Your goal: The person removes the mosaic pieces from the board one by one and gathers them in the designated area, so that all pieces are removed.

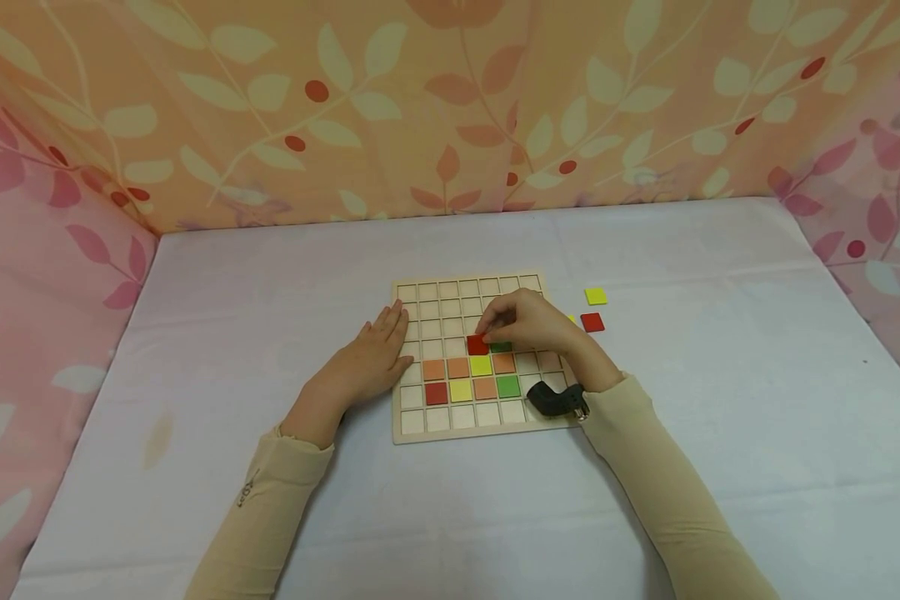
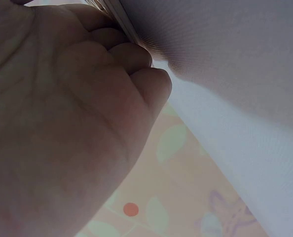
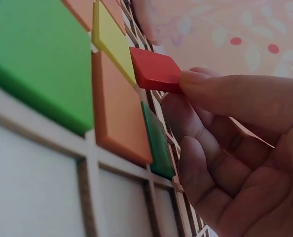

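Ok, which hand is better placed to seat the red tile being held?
Likely the right hand: it pinches the red tile over the board, while the left hand rests at the board's left edge.

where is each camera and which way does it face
Head: on the head, looking forward and down at the board; left hand, right hand, sleeves show.
Left wrist: worn there, facing white cloth and floral backdrop past that hand.
Right wrist: worn there, facing the red tile that hand pinches.
Head and right wrist share that tile.
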Demonstrator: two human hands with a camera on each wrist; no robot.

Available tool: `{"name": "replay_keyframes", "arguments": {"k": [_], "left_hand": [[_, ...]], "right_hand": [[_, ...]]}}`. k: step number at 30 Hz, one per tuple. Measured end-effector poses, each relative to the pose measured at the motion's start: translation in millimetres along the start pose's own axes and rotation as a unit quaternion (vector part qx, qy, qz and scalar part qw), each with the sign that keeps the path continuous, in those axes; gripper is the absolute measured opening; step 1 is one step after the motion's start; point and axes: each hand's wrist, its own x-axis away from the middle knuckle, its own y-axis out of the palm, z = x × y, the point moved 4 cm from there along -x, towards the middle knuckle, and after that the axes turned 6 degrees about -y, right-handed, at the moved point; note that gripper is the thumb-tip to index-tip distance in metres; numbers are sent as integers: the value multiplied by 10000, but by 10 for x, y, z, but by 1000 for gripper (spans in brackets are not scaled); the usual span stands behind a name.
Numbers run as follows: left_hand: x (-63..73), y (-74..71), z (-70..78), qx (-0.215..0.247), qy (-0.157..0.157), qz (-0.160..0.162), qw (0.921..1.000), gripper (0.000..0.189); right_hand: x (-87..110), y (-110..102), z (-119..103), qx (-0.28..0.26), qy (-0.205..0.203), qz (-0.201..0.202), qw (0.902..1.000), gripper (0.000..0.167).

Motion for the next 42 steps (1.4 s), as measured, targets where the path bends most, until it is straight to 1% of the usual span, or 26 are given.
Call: {"name": "replay_keyframes", "arguments": {"k": [6, 12, 23, 32, 42], "left_hand": [[-2, 6, -7, -15, -17, 0, 10000, 68], [-4, 7, -11, -58, -18, -11, 10000, 69], [10, 8, -24, 6, -12, -5, 10000, 68], [8, -7, -10, -35, 38, 14, 10000, 68], [8, -1, -11, 24, 32, 7, 10000, 68]], "right_hand": [[12, -17, 2, -98, 142, 108, 9998, 5], [24, -29, 7, -240, 302, 91, 9992, 6], [37, -54, 42, -402, 415, 102, 9983, 6], [142, -165, 73, -496, 583, 240, 9968, 7], [264, -287, 153, -345, 767, 383, 9957, 9]]}}
